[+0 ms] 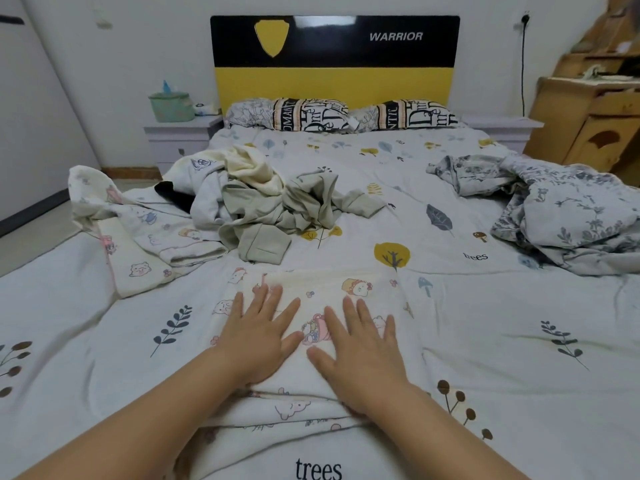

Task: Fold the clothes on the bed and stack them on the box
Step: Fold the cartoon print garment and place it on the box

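A cream cartoon-print garment [322, 289] lies folded flat on the bed in front of me. My left hand [258, 332] presses on its left half with fingers spread and straight. My right hand [362, 351] presses flat on its right half. Behind it sits a heap of unfolded clothes: a grey-green piece [277, 209], a cream piece [249, 168] and a pale grey one [204, 195]. Another cartoon-print garment [138, 233] sprawls at the left. No box is in view.
The bed [485, 341] has a leaf-print cover. A crumpled floral quilt [568, 213] lies at the right. Two pillows [339, 114] rest against the black-and-yellow headboard [332, 64]. A nightstand [180, 133] with a green tissue box stands back left, a wooden cabinet [595, 109] back right.
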`<state>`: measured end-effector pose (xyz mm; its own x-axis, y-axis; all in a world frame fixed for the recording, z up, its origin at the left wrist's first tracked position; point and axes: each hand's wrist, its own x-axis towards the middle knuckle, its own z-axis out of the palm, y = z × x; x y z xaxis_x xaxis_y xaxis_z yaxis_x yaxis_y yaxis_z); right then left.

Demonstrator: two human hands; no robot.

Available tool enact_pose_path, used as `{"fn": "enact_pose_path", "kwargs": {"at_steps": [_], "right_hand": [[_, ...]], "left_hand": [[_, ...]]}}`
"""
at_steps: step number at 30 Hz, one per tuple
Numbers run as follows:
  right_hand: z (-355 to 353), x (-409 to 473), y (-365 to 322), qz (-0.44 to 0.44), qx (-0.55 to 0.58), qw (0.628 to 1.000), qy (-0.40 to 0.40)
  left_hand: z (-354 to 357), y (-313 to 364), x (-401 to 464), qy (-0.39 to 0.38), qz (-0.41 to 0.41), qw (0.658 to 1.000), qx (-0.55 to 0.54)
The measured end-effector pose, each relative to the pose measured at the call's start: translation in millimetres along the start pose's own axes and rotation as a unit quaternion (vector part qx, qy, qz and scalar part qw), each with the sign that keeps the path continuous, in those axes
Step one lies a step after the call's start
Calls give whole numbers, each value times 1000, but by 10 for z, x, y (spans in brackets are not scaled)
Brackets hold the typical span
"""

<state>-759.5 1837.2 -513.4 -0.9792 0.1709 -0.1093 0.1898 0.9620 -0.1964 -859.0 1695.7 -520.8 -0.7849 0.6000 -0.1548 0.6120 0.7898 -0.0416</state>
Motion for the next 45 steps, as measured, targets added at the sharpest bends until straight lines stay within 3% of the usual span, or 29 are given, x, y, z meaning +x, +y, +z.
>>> {"fn": "enact_pose_path", "kwargs": {"at_steps": [3,9,12,14,18,21,24,28,29,32,36,37,40,42,45], "right_hand": [[154,5,24,2,-15,1000,-20],[116,33,23,4,0,1000,-31],[-109,-8,75,78,55,994,59],[-281,-65,180,160,89,977,110],[-480,-177,435,280,197,939,-11],[-523,-222,543,298,294,907,-47],[-563,-261,528,301,432,848,-65],[-659,-280,356,257,520,814,-22],[-698,-276,280,238,524,818,-5],[-791,-238,-22,174,449,875,50],[-898,-231,-592,87,309,943,91],[-889,-204,-719,71,282,952,94],[-796,-67,-1072,22,219,972,77],[-717,4,-1271,-3,203,979,29],[-592,17,-1468,-43,240,969,-29]], "left_hand": [[134,-51,2,-5,-9,999,-40],[85,9,11,-21,-10,1000,-15],[-89,84,30,-21,-4,1000,19],[-197,189,39,5,7,1000,-1],[-238,453,64,16,51,996,-70],[-175,565,121,-26,55,994,-94],[-158,580,148,-40,45,991,-119],[-375,562,137,-57,16,957,-282],[-452,549,149,-59,-6,933,-355],[-654,466,170,-42,-70,850,-520],[-860,139,187,-60,-103,712,-692],[-914,29,164,-74,-92,703,-701],[-1027,-312,76,-102,-105,742,-654],[-1016,-546,36,-81,-141,761,-628],[-824,-848,-28,-47,-166,756,-632]]}}
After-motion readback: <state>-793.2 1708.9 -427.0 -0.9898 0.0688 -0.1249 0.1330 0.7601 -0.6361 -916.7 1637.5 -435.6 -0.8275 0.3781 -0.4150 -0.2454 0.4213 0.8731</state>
